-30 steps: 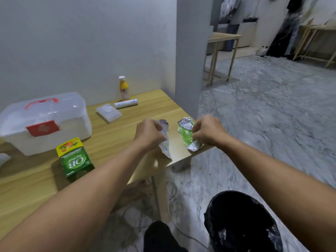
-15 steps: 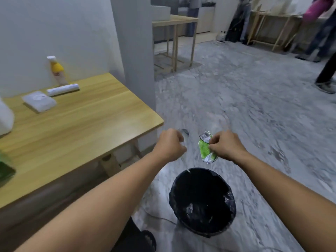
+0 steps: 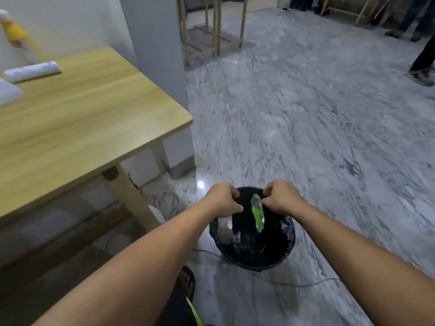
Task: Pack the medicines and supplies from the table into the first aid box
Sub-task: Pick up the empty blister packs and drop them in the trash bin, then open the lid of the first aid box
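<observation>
Both hands over a black-lined bin [image 3: 253, 245] on the marble floor, beside the tabletop [image 3: 89, 118].

Left hand [image 3: 222, 200]: fingers curled, a whitish wrapper [image 3: 224, 231] hanging below it over the bin's near rim. Contact point hidden under the fingers; cannot tell if it is pinched or already let go.

Right hand [image 3: 280, 196]: fingers closed to a narrow pinch at the top of a green-and-silver foil wrapper [image 3: 257, 214], which dangles edge-on above the bin mouth.

Handling, as judged: both wrappers look thin, crinkly, nearly weightless, limp under their own hang. Likely to flutter rather than drop straight, so release low and over the centre. Foil is slick; a fingertip pinch at one edge suffices.

Supplies left on the tabletop's far end: a white tube [image 3: 31, 71] lying flat, a yellow-and-white bottle [image 3: 17, 38] upright behind it, the corner of a white pack [image 3: 8, 93] at the frame edge. All blurred. The first aid box is out of view.

Packing looks unfinished; this is waste disposal on the side.
</observation>
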